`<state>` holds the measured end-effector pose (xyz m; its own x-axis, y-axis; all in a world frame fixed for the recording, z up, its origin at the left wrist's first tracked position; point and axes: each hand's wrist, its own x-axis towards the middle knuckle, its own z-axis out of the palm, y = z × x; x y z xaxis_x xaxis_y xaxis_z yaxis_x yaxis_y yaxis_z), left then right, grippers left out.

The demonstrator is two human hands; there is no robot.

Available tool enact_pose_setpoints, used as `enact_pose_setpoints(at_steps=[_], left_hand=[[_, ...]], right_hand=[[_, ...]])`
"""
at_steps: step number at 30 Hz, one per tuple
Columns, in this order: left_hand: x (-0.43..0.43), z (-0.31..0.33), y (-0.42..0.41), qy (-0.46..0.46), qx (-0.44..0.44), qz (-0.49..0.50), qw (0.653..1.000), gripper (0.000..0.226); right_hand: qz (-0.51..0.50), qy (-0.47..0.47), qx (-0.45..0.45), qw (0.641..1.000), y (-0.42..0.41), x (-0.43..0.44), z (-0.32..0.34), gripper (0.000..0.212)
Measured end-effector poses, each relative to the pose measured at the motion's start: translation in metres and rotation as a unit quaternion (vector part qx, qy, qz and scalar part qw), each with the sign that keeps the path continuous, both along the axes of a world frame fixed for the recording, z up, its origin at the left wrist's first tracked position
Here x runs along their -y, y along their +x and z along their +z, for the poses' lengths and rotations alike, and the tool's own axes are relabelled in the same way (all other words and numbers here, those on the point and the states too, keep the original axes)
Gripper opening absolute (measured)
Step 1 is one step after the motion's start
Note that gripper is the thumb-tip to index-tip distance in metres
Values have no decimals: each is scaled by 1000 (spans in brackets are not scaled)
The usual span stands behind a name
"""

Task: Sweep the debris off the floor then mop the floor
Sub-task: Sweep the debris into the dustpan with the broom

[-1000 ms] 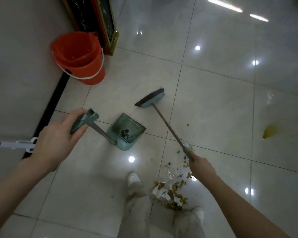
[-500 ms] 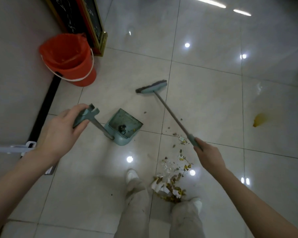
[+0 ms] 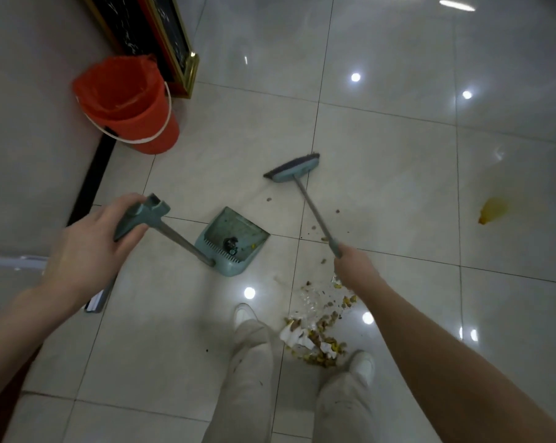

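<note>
**Broom and dustpan in hand, debris pile at the feet**

The left hand [image 3: 88, 251] grips the teal top grip of the long-handled dustpan [image 3: 238, 228]. Its pan sits on the tiled floor [image 3: 382, 139], mouth toward 1 o'clock, with a few dark and yellow bits inside. The right hand [image 3: 355, 266] is closed around the end of the broom [image 3: 315, 215] handle. The broom head is at 1 o'clock from the pan, apart from it.

The main debris pile [image 3: 318, 337], paper scraps and yellow-brown crumbs, lies between the 2 white shoes [image 3: 363, 364], at 5 o'clock from the pan. Loose crumbs are scattered near the broom handle.

An orange bucket [image 3: 126, 103] stands at 11 o'clock beside a gold-framed board [image 3: 161, 36]. A yellow stain [image 3: 492, 211] marks the floor at 3 o'clock. A white mop [image 3: 20, 262] shows at 9 o'clock.
</note>
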<state>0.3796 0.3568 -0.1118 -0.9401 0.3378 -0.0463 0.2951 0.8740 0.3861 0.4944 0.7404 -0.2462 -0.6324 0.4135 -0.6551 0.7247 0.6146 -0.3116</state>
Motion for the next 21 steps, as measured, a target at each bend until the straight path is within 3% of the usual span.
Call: enact_pose_setpoints(at_steps=[11, 16, 21], left_hand=[[-43, 12, 154, -40, -36, 75, 996, 40], [-62, 9, 231, -49, -42, 145, 987, 40], [-75, 8, 294, -10, -16, 180, 984, 41]], right_hand=[[176, 74, 79, 978, 222, -74, 13, 55], [195, 80, 78, 974, 267, -131, 34, 48], [201, 77, -1, 977, 271, -155, 51, 36]])
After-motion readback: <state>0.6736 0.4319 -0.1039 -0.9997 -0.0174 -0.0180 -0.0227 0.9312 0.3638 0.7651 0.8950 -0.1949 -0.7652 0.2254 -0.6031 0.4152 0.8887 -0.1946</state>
